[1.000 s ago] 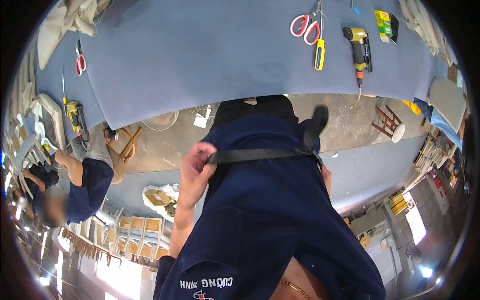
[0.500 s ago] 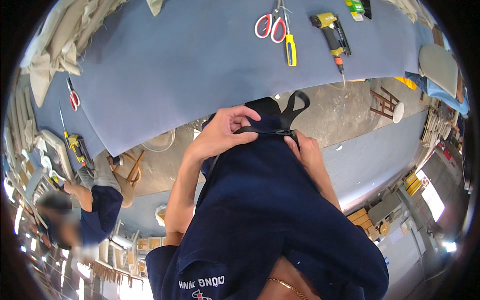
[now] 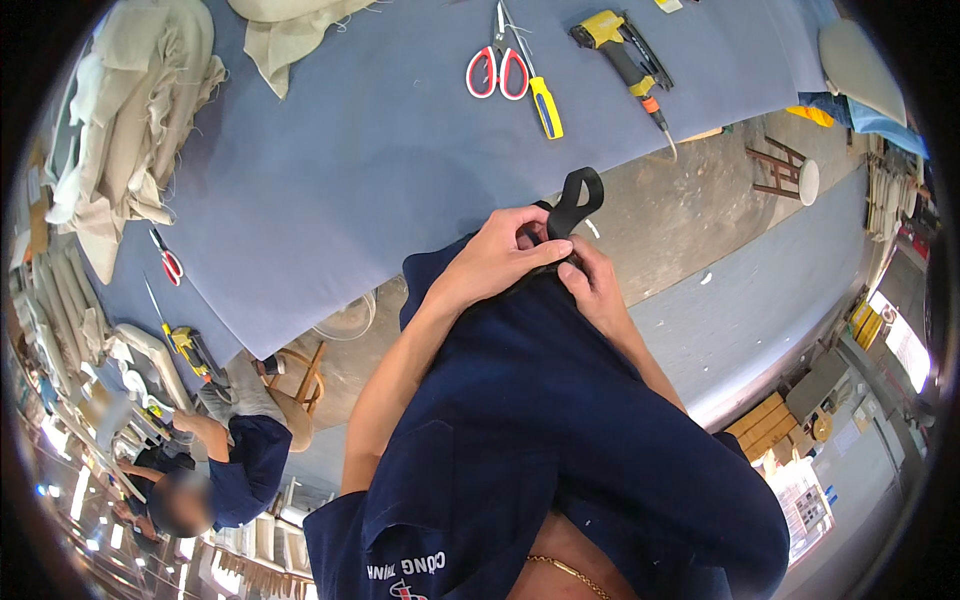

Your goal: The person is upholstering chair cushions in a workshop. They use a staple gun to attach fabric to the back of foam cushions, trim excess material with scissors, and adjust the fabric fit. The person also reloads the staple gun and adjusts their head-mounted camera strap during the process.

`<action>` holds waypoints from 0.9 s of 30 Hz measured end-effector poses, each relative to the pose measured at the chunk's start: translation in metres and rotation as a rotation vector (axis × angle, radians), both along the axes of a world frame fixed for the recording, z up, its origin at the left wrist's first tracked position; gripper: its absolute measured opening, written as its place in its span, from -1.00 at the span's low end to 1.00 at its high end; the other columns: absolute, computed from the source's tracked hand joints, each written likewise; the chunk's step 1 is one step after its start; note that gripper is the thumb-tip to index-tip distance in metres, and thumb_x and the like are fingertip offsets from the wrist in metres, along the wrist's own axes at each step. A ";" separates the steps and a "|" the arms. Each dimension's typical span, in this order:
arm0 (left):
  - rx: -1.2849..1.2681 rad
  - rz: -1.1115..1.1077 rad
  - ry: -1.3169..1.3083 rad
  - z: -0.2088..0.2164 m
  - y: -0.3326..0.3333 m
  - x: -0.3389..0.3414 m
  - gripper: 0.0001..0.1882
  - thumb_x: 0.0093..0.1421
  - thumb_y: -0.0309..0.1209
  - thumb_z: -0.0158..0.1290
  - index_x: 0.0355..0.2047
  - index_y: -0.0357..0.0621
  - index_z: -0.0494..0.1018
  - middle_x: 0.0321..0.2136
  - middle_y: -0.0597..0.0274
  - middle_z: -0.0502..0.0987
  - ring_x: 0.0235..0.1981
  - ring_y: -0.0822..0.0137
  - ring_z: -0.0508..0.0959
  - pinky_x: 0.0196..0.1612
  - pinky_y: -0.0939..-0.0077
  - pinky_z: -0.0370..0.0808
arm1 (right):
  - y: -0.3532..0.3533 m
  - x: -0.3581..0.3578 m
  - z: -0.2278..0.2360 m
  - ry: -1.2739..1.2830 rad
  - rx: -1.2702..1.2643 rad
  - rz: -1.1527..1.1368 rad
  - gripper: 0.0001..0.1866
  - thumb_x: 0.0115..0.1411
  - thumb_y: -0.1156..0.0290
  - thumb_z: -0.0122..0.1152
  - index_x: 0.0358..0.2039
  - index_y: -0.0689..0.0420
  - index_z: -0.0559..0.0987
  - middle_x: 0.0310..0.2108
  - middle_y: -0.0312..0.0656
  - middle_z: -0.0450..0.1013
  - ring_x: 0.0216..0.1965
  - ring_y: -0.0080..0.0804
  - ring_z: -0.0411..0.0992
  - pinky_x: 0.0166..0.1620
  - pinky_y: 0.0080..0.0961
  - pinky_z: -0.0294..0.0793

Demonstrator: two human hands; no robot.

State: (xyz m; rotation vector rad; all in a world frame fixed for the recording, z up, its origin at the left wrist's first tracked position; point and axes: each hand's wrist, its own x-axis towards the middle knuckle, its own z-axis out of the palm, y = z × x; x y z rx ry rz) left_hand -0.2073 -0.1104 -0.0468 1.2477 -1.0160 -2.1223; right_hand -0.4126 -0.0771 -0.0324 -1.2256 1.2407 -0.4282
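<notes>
A black strap (image 3: 577, 204) stands up in a loop at the waist of my navy shirt (image 3: 500, 370). My left hand (image 3: 500, 258) pinches the strap's base between thumb and curled fingers. Close against it, my right hand (image 3: 594, 284) has its fingers bent at the same spot, thumb pressed near the left thumb. The place where the strap joins at the waist is mostly hidden under both hands.
A blue-grey covered table (image 3: 350, 160) lies ahead, bearing red-handled scissors (image 3: 482, 75), a yellow-handled screwdriver (image 3: 546, 108), a staple gun (image 3: 622, 62) and beige fabric covers (image 3: 150, 100). A co-worker (image 3: 258, 470) works at left. A stool (image 3: 809, 183) stands at right.
My hands have come together at the strap; before, they were apart along it. The strap loop has moved slightly left and stands higher. My view has turned, shifting the table tools leftward.
</notes>
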 end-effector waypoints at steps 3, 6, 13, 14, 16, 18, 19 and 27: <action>0.073 0.109 0.131 -0.016 0.001 -0.009 -0.73 0.27 -0.30 0.25 -0.15 -0.21 0.54 -0.33 0.40 0.54 -0.36 0.60 0.44 -0.27 0.60 0.41 | -0.003 -0.001 0.002 -0.044 0.077 -0.046 -0.69 0.43 0.27 0.05 -0.08 0.30 0.49 -0.32 -0.15 0.42 -0.27 -0.44 0.34 -0.12 -0.46 0.39; 0.170 0.232 0.226 -0.012 -0.004 -0.009 -0.76 0.28 -0.31 0.23 -0.15 -0.17 0.50 -0.34 0.40 0.53 -0.33 0.57 0.46 -0.23 0.60 0.41 | -0.003 -0.001 0.002 -0.019 0.128 -0.093 -0.69 0.46 0.26 0.02 -0.12 0.30 0.52 -0.34 -0.21 0.41 -0.27 -0.50 0.33 -0.11 -0.50 0.37; 0.176 0.258 0.134 -0.011 -0.014 0.000 -0.60 0.29 -0.43 0.23 0.06 -0.26 0.37 -0.25 0.24 0.57 -0.26 0.47 0.55 -0.13 0.51 0.53 | -0.006 0.000 0.000 -0.022 0.062 -0.091 -0.66 0.47 0.24 0.05 -0.11 0.31 0.57 -0.35 -0.27 0.44 -0.28 -0.57 0.34 -0.15 -0.52 0.37; 0.187 0.256 0.102 -0.009 -0.016 0.002 -0.56 0.28 -0.44 0.23 0.10 -0.28 0.35 -0.24 0.21 0.58 -0.24 0.46 0.57 -0.11 0.49 0.55 | -0.006 0.001 0.001 -0.023 0.084 -0.096 -0.67 0.46 0.24 0.06 -0.11 0.31 0.57 -0.35 -0.28 0.45 -0.29 -0.58 0.34 -0.15 -0.53 0.38; 0.156 0.272 0.185 -0.005 -0.015 0.005 -0.56 0.28 -0.45 0.23 0.11 -0.33 0.37 -0.21 0.17 0.60 -0.20 0.42 0.60 -0.06 0.48 0.57 | -0.007 0.003 0.000 -0.039 0.105 -0.097 -0.67 0.46 0.25 0.08 -0.11 0.31 0.58 -0.35 -0.29 0.46 -0.28 -0.59 0.35 -0.15 -0.54 0.38; 0.123 0.231 0.206 -0.006 -0.014 0.009 -0.58 0.29 -0.46 0.23 0.10 -0.36 0.41 -0.19 0.13 0.61 -0.17 0.40 0.62 -0.03 0.47 0.58 | -0.009 0.007 -0.002 -0.067 0.097 -0.092 -0.67 0.45 0.25 0.10 -0.11 0.32 0.59 -0.34 -0.30 0.47 -0.28 -0.60 0.35 -0.16 -0.55 0.38; 0.109 0.181 0.186 -0.012 -0.011 0.012 -0.60 0.29 -0.46 0.22 0.08 -0.38 0.43 -0.19 0.12 0.62 -0.16 0.38 0.63 -0.03 0.46 0.59 | -0.007 0.006 -0.006 -0.078 0.089 -0.098 -0.66 0.46 0.24 0.10 -0.10 0.32 0.59 -0.34 -0.29 0.48 -0.27 -0.61 0.36 -0.15 -0.56 0.39; 0.191 0.301 0.131 -0.008 -0.008 0.010 -0.75 0.35 -0.41 0.17 -0.09 -0.38 0.53 -0.22 0.14 0.63 -0.23 0.41 0.63 -0.11 0.52 0.60 | 0.001 0.002 -0.017 -0.093 0.091 -0.148 -0.59 0.46 0.17 0.11 -0.09 0.34 0.62 -0.32 -0.28 0.54 -0.25 -0.61 0.40 -0.10 -0.57 0.41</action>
